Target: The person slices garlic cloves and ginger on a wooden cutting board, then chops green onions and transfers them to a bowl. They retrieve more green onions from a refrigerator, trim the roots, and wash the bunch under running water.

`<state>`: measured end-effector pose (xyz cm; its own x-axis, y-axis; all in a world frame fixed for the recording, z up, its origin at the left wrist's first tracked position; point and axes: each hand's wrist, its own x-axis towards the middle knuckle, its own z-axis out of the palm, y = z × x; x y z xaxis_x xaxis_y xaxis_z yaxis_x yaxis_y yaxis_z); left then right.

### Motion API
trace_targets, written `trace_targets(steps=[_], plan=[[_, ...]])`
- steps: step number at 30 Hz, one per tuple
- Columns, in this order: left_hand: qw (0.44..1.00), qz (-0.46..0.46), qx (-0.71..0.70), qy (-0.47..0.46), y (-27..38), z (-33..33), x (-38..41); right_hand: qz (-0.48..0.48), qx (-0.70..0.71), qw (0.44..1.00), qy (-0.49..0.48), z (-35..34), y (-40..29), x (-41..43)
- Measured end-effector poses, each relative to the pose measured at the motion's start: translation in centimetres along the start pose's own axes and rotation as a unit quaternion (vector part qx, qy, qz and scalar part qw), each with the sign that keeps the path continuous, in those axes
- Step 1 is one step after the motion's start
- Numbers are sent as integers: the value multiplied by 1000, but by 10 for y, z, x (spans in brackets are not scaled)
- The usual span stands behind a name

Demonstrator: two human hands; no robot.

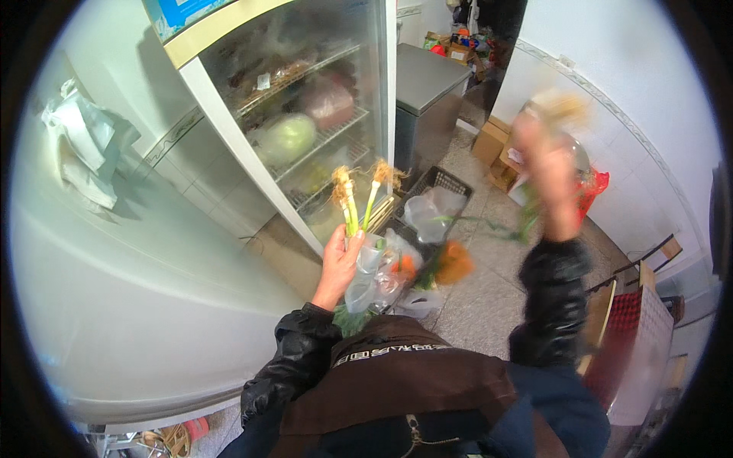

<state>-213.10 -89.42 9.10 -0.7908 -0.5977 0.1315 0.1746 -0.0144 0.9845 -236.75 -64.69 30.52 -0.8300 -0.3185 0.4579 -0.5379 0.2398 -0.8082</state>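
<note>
My left hand grips several scallions, their pale ends and brown stringy roots pointing up and away from me. Green leaves show below that wrist, partly hidden by my sleeve. Off to the right, my right hand is raised and blurred by motion. It is closed on what looks like more scallions, with tan roots above the hand and long green leaves trailing to its left. Clear plastic bags, one with something orange inside, lie beyond my left hand.
A glass-door refrigerator holds bagged food on wire shelves. Black plastic crates with bags stand on the floor before it. Cardboard boxes and a red bag are by the wall. A large whitish surface fills the left.
</note>
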Motion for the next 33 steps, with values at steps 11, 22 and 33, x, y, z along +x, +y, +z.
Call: trace_targets(steps=[11,22,33], plan=[[984,-5,155,-83,-17,21,-27,29,217,970,103,94,45,-2],[988,-48,139,49,-83,-81,-39,-45,322,921,214,-90,61,68],[995,2,91,-49,-23,5,14,191,512,832,-92,-31,116,-15]])
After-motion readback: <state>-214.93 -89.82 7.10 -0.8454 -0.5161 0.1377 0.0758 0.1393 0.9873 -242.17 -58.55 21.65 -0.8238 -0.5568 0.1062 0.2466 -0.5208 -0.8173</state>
